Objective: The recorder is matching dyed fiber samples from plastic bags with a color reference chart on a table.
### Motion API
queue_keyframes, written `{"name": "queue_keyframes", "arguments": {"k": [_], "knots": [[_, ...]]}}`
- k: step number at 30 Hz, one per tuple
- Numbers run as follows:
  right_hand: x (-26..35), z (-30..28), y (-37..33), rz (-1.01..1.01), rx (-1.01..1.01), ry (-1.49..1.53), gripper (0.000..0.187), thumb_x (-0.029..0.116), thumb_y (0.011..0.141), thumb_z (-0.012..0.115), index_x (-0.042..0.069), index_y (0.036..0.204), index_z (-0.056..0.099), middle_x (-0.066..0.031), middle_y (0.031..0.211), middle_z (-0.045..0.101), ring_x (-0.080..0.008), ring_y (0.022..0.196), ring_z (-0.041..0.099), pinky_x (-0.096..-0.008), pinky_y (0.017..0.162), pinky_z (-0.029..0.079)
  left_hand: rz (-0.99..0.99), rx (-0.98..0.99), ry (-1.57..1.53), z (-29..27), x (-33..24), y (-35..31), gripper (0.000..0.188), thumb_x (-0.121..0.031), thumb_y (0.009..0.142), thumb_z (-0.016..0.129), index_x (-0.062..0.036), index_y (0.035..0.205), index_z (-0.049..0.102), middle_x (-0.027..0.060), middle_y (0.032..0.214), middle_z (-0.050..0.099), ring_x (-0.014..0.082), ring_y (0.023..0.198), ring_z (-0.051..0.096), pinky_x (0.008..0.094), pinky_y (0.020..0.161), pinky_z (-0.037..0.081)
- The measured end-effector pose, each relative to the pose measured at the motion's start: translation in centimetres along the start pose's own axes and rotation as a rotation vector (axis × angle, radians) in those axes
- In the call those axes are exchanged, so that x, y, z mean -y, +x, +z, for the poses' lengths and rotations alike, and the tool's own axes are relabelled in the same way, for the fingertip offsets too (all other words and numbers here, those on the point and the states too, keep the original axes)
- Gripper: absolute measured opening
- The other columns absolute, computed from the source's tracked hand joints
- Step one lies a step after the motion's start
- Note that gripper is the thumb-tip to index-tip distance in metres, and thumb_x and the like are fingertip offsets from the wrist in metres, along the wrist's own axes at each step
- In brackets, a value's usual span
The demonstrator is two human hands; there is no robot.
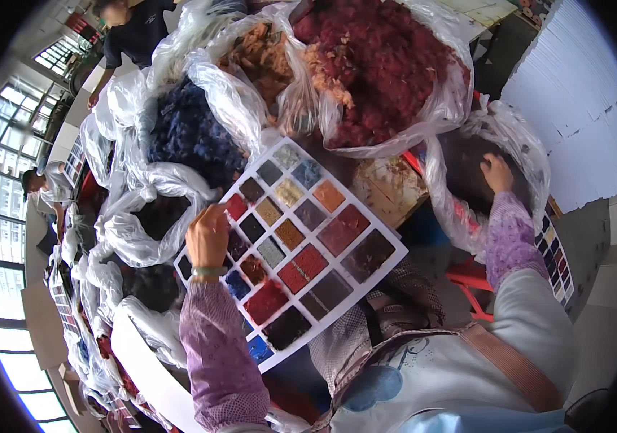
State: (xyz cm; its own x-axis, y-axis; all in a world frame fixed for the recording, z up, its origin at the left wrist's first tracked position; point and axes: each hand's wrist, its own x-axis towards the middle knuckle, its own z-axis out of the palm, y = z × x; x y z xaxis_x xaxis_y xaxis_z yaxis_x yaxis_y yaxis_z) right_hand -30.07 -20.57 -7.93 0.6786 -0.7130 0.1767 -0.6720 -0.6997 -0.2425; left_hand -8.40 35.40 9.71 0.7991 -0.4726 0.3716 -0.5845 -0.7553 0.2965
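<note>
A white sample board with rows of coloured fibre swatches lies tilted in front of me. Over its left side is my left hand, fingers bent and pressed together beside a red swatch; anything between them is too small to make out. At the right, my right hand reaches into a clear plastic bag of dark fibre. Its fingers are slightly apart and touch the fibre, with the tips partly hidden. Purple patterned sleeves cover both forearms.
Open plastic bags hold dark red fibre, orange fibre and dark blue fibre. A red stool stands below the right bag. Another swatch board is at far right. Two people are at the left.
</note>
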Motion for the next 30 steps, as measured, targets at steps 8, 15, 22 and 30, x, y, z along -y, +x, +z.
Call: {"name": "queue_keyframes", "arguments": {"k": [8, 15, 22, 30], "knots": [[-5.0, 6.5, -4.0, -0.152, 0.261, -0.382, 0.032, 0.008, 0.062, 0.061, 0.010, 0.093, 0.058, -0.0107, 0.100, 0.048, -0.0309, 0.094, 0.048, -0.0437, 0.075, 0.044, 0.160, 0.321, -0.105, 18.3, -10.6, 17.1, 0.016, -0.021, 0.077, 0.051, -0.0229, 0.086, 0.065, 0.0144, 0.077, 0.061, 0.0346, 0.069, 0.059, 0.0418, 0.063, 0.048], [-2.1, 3.4, -0.6, -0.270, 0.259, -0.265, 0.030, 0.007, 0.062, 0.062, 0.007, 0.092, 0.058, -0.0129, 0.093, 0.055, -0.0299, 0.087, 0.054, -0.0393, 0.068, 0.048, 0.257, 0.318, 0.198, 27.9, -14.6, 20.9, 0.018, -0.013, 0.074, 0.052, -0.0167, 0.089, 0.062, 0.0071, 0.086, 0.061, 0.0274, 0.090, 0.056, 0.0399, 0.070, 0.048], [-3.4, -3.7, 0.2, 0.005, 0.209, -0.104, 0.051, 0.023, 0.074, 0.062, 0.005, 0.119, 0.044, -0.0199, 0.105, 0.056, -0.0346, 0.096, 0.054, -0.0400, 0.079, 0.043, 0.094, 0.115, 0.186, 28.8, -13.6, 20.0, 0.017, -0.019, 0.078, 0.048, -0.0117, 0.083, 0.063, 0.0035, 0.083, 0.062, 0.0261, 0.091, 0.055, 0.0430, 0.082, 0.040], [-7.2, -4.9, 2.6, -0.124, 0.252, 0.023, 0.050, 0.023, 0.074, 0.063, -0.004, 0.112, 0.047, -0.0217, 0.109, 0.053, -0.0332, 0.101, 0.051, -0.0355, 0.086, 0.040, 0.209, -0.554, 0.083, 24.6, -17.1, 19.5, 0.013, -0.025, 0.065, 0.057, -0.0133, 0.070, 0.058, 0.0023, 0.076, 0.051, 0.0207, 0.084, 0.044, 0.0430, 0.080, 0.031]]}}
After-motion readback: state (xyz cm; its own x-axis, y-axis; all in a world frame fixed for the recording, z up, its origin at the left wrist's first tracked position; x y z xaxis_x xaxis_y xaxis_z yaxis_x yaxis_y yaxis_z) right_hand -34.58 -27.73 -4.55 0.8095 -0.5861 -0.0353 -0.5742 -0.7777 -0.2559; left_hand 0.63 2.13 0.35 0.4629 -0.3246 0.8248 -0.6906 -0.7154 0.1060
